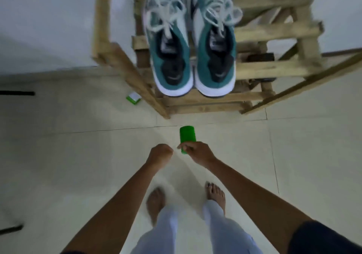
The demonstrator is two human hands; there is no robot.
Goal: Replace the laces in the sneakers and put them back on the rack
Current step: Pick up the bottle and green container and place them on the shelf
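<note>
The two sneakers [193, 44] sit side by side on the wooden rack [254, 71], beyond both hands, toes pointing away. Right hand [197, 152] grips a green cylinder [187, 136]; left hand [159, 153] is fisted, empty.

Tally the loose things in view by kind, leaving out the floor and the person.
Sneakers: 2, left one and right one, both laced, on the wooden rack
Wooden racks: 1
Green cylinders: 1, held by the right hand
Small green-and-white boxes: 1, on the floor beside the rack
Total: 5
</note>
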